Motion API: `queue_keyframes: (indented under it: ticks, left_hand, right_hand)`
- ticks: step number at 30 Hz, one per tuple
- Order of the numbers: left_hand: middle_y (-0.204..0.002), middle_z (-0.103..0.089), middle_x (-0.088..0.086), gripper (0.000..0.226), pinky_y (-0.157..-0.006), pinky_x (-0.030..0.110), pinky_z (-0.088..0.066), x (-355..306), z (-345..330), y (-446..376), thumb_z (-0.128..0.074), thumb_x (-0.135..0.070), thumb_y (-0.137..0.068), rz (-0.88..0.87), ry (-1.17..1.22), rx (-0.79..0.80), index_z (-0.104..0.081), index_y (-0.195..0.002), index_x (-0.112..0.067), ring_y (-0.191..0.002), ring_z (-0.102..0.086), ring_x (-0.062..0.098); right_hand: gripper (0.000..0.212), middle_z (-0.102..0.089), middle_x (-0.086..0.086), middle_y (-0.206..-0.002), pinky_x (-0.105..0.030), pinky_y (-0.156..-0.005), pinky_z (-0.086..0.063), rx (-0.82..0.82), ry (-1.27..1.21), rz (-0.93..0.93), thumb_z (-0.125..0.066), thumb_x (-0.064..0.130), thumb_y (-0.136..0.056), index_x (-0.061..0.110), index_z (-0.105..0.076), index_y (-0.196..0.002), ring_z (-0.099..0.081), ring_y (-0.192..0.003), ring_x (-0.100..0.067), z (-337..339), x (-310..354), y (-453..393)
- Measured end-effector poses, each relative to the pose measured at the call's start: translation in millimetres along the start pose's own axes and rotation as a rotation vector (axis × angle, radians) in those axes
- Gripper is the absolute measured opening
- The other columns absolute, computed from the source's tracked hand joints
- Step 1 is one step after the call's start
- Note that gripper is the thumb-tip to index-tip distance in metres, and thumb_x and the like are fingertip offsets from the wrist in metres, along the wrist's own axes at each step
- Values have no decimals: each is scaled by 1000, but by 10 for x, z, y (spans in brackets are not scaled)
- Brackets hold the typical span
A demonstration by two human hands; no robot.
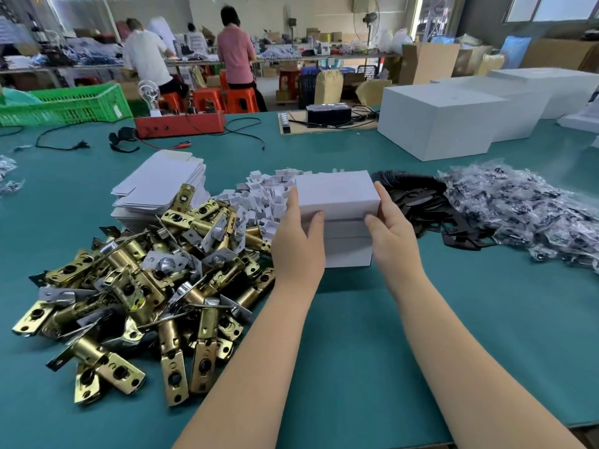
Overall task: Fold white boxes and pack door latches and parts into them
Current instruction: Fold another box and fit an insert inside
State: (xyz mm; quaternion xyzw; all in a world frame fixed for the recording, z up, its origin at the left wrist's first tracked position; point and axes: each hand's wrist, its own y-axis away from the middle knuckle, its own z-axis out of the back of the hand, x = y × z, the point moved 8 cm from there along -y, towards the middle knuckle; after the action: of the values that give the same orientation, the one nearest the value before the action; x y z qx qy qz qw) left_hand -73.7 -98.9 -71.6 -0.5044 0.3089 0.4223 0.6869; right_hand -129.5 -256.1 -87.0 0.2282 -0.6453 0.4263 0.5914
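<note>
A closed small white box sits on top of a short stack of like boxes on the green table. My left hand holds its left end, thumb on the front face. My right hand holds its right end the same way. A big heap of brass door latches lies at the left. Behind it stands a stack of flat unfolded white boxes. Small white folded card parts are piled beside the box. Black plates and bagged parts lie to the right.
Large white cartons stand at the back right. A red tester box with cables, a black device and a green crate line the far edge. People work at benches beyond. The table's near edge runs at the lower right.
</note>
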Motion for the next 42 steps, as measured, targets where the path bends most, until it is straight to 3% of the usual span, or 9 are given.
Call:
queue_keyframes:
  ticks: [2,6,10,14,22,28,33,39,42]
  left_hand:
    - [-147,-45,1,58,-89,3,-23,22,-25,0,-50,-21,-101,-20,-27,18,-25,-153,-14,-107,-28,-16]
    - [-139,-47,2,56,-94,12,-30,84,-56,-42,-48,-19,-102,-27,-44,50,-25,-153,-16,-120,-43,9]
    - [-126,-52,-5,57,-83,0,-33,174,-93,-54,-47,-20,-102,-3,-23,108,-24,-154,-20,-104,-46,0]
    - [-125,-59,5,53,-95,21,-41,204,-62,-36,-50,-24,-101,-39,-63,92,-32,-150,-15,-112,-53,14]
    - [-110,-59,-9,40,-77,-1,-33,213,19,39,-51,-24,-101,-85,-132,42,-50,-139,-15,-100,-53,7]
    - [-119,-69,4,39,-96,30,-48,292,94,70,-56,-24,-99,-16,-70,-44,-56,-137,-16,-107,-62,17]
    - [-118,-70,1,36,-97,31,-50,362,122,78,-61,-27,-96,74,48,-88,-61,-131,-19,-106,-64,15]
    - [-129,-62,-1,56,-102,32,-45,409,-105,55,-60,-24,-95,99,6,190,-40,-148,-21,-116,-56,14]
    - [-124,-61,-1,57,-91,22,-43,417,-147,65,-58,-23,-97,86,-31,242,-35,-150,-20,-111,-54,11]
  right_hand:
    - [55,-42,21,-140,7,-83,-31,-11,24,2,-42,8,-99,31,-32,-147,-40,-114,13,4,-65,21]
    - [52,-42,18,-139,9,-84,-27,-47,77,34,-43,9,-100,26,-31,-148,-38,-112,15,22,-75,14]
    - [50,-43,19,-137,9,-83,-27,-57,135,57,-45,13,-101,26,-33,-148,-38,-113,14,46,-81,14]
    - [50,-41,19,-139,9,-86,-25,-53,152,59,-44,16,-101,25,-31,-148,-36,-115,14,38,-101,15]
    - [55,-46,14,-138,7,-81,-30,-5,125,41,-45,11,-99,27,-27,-149,-43,-106,21,-16,-154,57]
    - [53,-49,14,-138,8,-79,-29,4,149,32,-43,11,-101,29,-30,-149,-39,-98,33,24,-183,57]
    - [53,-49,14,-139,7,-82,-30,-6,151,32,-44,12,-100,30,-31,-149,-45,-106,19,34,-206,53]
    - [59,-55,16,-124,3,-72,-37,76,148,-52,-51,11,-96,32,-31,-147,-50,-110,0,-58,-347,49]
    - [58,-55,28,-112,4,-72,-37,65,211,-25,-57,14,-94,31,-34,-145,-50,-102,13,-35,-318,57]
